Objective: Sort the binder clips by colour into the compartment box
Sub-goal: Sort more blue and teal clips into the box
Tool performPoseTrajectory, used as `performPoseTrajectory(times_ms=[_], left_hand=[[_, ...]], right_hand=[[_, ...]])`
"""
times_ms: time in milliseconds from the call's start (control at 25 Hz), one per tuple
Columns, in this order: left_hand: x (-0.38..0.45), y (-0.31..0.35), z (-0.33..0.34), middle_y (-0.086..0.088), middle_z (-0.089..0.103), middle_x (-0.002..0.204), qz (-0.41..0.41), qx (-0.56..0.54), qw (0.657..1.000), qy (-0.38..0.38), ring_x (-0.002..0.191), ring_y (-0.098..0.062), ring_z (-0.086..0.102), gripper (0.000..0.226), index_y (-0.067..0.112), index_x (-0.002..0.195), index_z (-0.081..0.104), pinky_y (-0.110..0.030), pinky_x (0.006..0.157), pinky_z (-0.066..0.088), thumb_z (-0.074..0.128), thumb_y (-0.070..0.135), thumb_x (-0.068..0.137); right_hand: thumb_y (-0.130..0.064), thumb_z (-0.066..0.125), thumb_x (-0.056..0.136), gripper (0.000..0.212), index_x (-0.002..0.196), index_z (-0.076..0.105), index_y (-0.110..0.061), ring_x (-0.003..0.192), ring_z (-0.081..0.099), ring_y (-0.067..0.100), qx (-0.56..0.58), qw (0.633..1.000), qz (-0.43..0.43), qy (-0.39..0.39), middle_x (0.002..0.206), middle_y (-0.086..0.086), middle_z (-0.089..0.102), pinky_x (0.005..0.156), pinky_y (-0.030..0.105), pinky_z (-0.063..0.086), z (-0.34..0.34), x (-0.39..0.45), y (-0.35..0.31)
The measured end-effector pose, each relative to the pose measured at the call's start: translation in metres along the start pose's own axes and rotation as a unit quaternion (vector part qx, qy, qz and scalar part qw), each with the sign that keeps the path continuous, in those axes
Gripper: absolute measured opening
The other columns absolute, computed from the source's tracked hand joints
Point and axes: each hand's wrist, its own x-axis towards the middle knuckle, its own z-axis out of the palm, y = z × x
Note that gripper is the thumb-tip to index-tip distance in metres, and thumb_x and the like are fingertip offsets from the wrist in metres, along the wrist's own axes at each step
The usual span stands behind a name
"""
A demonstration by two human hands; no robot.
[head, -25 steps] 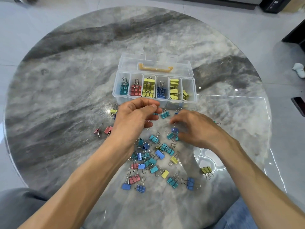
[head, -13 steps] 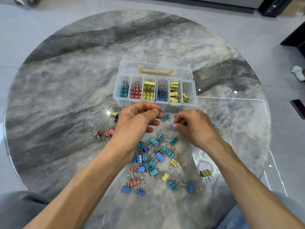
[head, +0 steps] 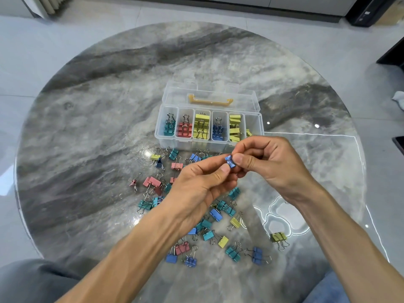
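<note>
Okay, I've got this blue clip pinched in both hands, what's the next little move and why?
Probably carry the blue clip forward to the fourth compartment and drop it: both hands, left hand and right hand, pinch it, and that slot already holds blue clips.

I see a round marble-patterned table, grey with darker streaks, glossy enough to throw back bright ceiling reflections near its right side. Around it lies pale tiled floor. A dark cabinet corner stands at the upper right, and a small white object lies by the right edge, too small to tell what.
</note>
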Motion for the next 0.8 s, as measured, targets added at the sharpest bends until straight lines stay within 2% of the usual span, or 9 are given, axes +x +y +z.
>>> performPoseTrajectory(times_ms=[80,240,360,520,600,720,800], left_hand=[[0.000,0.002,0.002,-0.012,0.075,0.089,0.029,-0.021,0.999,-0.011,0.074,-0.016,0.071,0.032,0.001,0.108,0.070,-0.024,0.070,0.060,0.062,0.003,0.078],[0.001,0.004,0.003,-0.010,0.074,0.087,0.090,-0.028,0.995,-0.021,0.079,-0.023,0.073,0.023,0.002,0.101,0.068,-0.024,0.072,0.058,0.061,0.003,0.079],[0.002,0.002,0.002,-0.006,0.072,0.084,0.106,0.002,0.994,0.025,0.077,-0.016,0.070,0.017,0.005,0.092,0.067,-0.025,0.075,0.058,0.066,0.003,0.076],[0.004,0.005,-0.001,-0.008,0.071,0.081,0.115,0.030,0.989,0.085,0.075,-0.015,0.070,0.024,0.005,0.090,0.066,-0.023,0.072,0.059,0.072,0.006,0.067],[0.003,0.007,0.000,-0.011,0.069,0.082,0.110,0.027,0.988,0.103,0.075,-0.016,0.070,0.026,0.004,0.091,0.065,-0.023,0.068,0.058,0.074,0.005,0.067],[0.003,0.010,-0.003,-0.010,0.070,0.081,0.114,0.026,0.984,0.136,0.074,-0.017,0.071,0.018,0.003,0.091,0.066,-0.023,0.065,0.058,0.073,-0.003,0.076],[0.003,0.012,-0.005,-0.009,0.072,0.081,0.117,0.062,0.981,0.143,0.074,-0.019,0.071,0.018,0.005,0.091,0.067,-0.023,0.066,0.057,0.073,-0.006,0.078]], right_hand=[[-0.009,0.069,0.079,0.008,0.086,0.067,-0.006,0.063,0.066,0.018,0.014,0.999,-0.040,0.007,0.071,0.007,0.071,0.064,0.027,0.057,0.001,-0.002,-0.002],[-0.008,0.070,0.080,0.012,0.090,0.065,-0.008,0.066,0.068,0.016,0.031,0.997,-0.063,0.030,0.077,0.005,0.075,0.063,0.031,0.058,0.010,-0.001,0.001],[-0.004,0.070,0.086,0.016,0.094,0.058,-0.011,0.063,0.063,0.016,-0.015,0.995,-0.080,0.054,0.075,0.004,0.073,0.059,0.030,0.055,0.018,-0.002,0.006],[0.002,0.063,0.092,0.014,0.100,0.059,-0.009,0.069,0.066,0.014,-0.066,0.991,-0.096,0.060,0.079,0.005,0.072,0.061,0.029,0.055,0.022,-0.006,0.010],[0.003,0.061,0.093,0.015,0.103,0.063,-0.008,0.070,0.067,0.010,-0.083,0.990,-0.096,0.058,0.081,0.001,0.073,0.061,0.028,0.055,0.021,-0.007,0.011],[0.001,0.061,0.093,0.019,0.107,0.068,-0.011,0.071,0.069,0.019,-0.062,0.996,-0.057,0.033,0.085,0.004,0.074,0.060,0.033,0.057,0.021,-0.008,0.008],[-0.002,0.065,0.090,0.015,0.101,0.071,-0.011,0.068,0.070,0.022,-0.055,0.998,-0.023,0.032,0.082,0.005,0.075,0.058,0.033,0.057,0.021,-0.007,0.007]])
